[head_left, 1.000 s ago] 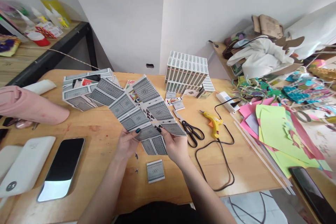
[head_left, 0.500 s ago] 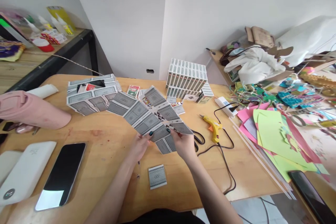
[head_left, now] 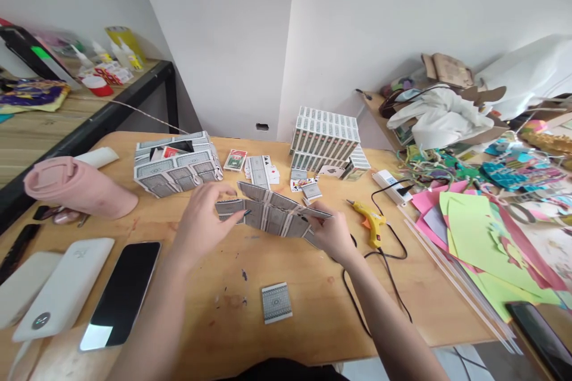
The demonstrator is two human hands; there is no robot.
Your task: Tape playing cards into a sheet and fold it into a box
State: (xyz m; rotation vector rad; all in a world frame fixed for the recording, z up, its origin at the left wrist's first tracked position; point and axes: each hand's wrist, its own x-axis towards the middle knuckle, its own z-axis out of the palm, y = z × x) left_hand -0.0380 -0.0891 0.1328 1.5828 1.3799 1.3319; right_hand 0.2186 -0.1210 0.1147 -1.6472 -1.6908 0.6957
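Between my hands, raised above the table, is a folded panel of joined playing cards point(head_left: 274, 212) with grey patterned backs. Its left end sits between the thumb and curled fingers of my left hand point(head_left: 201, 217). My right hand point(head_left: 333, 232) grips the right end, its fingers partly hidden by the cards. A single small card piece point(head_left: 276, 302) lies face down on the table below. Behind my left hand stands an open-topped box made of cards point(head_left: 179, 172), with something red and white inside.
Loose cards point(head_left: 261, 171) and a card pack point(head_left: 235, 161) lie behind the panel. A card structure point(head_left: 326, 137) stands at the back. To the right are a yellow glue gun point(head_left: 370, 220), its cord and coloured paper point(head_left: 478, 238); a phone point(head_left: 123, 292) and power bank point(head_left: 65, 289) lie left.
The card panel has been tilted up and folded, where before it was spread wide. My left hand has moved left and up to its left end. The view has shifted slightly.
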